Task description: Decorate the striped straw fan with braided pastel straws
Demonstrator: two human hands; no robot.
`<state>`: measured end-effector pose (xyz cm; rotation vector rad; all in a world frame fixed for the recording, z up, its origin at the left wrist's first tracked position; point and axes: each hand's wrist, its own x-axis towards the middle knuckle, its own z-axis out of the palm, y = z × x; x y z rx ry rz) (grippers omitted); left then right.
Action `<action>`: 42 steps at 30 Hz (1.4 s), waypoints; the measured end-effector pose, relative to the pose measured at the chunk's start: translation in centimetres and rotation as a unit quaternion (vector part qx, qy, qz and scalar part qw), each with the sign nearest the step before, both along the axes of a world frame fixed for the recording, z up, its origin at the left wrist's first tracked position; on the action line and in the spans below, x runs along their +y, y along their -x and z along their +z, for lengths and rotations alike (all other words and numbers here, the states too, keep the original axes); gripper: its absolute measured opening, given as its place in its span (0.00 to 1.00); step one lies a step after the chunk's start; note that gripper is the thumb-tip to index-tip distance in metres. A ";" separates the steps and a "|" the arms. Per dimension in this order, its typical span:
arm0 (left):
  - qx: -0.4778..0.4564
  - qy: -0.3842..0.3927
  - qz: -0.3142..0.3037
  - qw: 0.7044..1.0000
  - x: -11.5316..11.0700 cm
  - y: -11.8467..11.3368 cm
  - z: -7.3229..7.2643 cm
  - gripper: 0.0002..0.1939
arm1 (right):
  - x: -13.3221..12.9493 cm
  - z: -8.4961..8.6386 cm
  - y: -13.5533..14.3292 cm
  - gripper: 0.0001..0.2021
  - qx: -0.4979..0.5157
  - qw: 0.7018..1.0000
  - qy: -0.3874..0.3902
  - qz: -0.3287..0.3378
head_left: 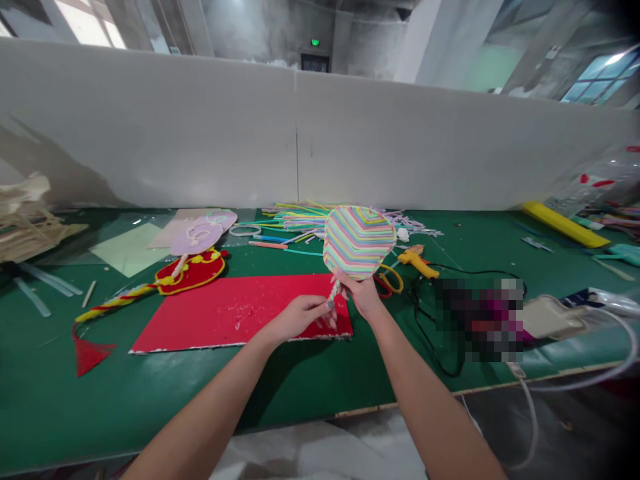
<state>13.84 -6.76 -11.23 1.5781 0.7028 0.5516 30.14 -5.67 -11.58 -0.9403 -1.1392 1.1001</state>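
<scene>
Fingers of left hand [303, 317] and right hand [361, 293] grip the striped fan [359, 241] by its handle [335, 291]. Clear bottle [595, 183] (red-marked, unreadable) at far right.

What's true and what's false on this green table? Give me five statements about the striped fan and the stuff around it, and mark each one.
1. The left hand and right hand are both on the striped fan. True.
2. The striped fan's face is plain red. False: it has pastel bands.
3. A red tassel hangs off the end of the red-and-yellow twisted handle. True.
4. The yellow glue gun lies on the red board. False: it lies to the right of it, on the green table.
5. The colored strips lie beyond the red board. True.
</scene>
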 end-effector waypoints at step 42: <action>0.315 -0.340 0.220 0.859 -0.7 -1.0 -0.4 0.12 | 0.6 -0.7 0.8 0.13 0.011 0.988 0.021 -0.150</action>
